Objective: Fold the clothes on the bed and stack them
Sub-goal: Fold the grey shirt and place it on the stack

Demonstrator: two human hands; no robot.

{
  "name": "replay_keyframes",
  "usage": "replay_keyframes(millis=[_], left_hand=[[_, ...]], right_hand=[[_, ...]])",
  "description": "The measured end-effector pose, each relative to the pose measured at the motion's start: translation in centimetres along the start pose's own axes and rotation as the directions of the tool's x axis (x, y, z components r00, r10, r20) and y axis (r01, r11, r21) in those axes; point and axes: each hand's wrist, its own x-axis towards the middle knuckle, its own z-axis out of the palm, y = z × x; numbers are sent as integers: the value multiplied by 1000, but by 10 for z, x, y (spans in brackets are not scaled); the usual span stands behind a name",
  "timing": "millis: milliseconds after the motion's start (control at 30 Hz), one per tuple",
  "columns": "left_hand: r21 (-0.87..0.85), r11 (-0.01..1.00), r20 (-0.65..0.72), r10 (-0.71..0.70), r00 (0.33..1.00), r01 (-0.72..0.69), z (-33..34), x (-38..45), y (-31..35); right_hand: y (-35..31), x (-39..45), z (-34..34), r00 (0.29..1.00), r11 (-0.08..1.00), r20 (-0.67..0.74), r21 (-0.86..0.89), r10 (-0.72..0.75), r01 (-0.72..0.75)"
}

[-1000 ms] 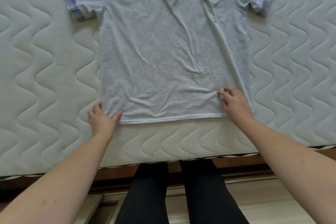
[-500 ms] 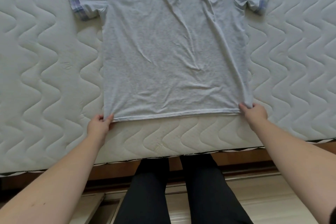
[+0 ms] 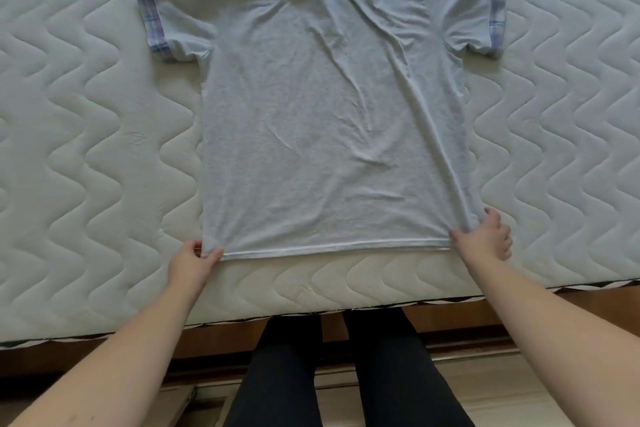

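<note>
Grey polo shirt [image 3: 325, 121] spread flat, back up, on the quilted bed [image 3: 86, 135], hem at the near edge. Left hand [image 3: 192, 262] pinching the bottom-left hem corner, right hand [image 3: 485, 241] gripping the bottom-right corner, fingers [image 3: 493, 218] curled over fabric.

Soft, even daylight is filling the scene, with no glare anywhere. The white mattress [image 3: 86, 149] is reading bright and a touch cool, going warmer and creamier along its near edge. Creases in the shirt [image 3: 329, 114] are throwing only faint shadows. The gap under the bed is sitting dark. The wide lens is bowing the mattress edge, and detail is looking slightly soft throughout.
</note>
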Motion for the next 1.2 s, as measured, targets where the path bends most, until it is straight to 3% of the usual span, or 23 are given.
replay_keyframes(millis=[133,267,500,600,767,1200], left_hand=[[24,994,-151,107,983,-104,-5,5,19],[21,987,-215,162,963,-161,-15,23,49],[-46,952,-249,282,927,-302,-46,77,124],[-98,941,-252,292,923,-325,-62,111,155],[-164,946,-227,240,944,-280,-90,171,200],[-349,903,-288,150,946,-249,-150,294,279]], right_hand=[[-55,-23,17,965,973,-126,-38,-231,228],[-127,-42,41,899,898,5,-46,-437,437],[-265,-66,79,696,711,198,7,-690,703],[-314,-65,86,625,652,250,35,-739,757],[-374,-51,100,565,602,303,35,-767,798],[-503,-34,128,487,491,240,-46,-840,870]])
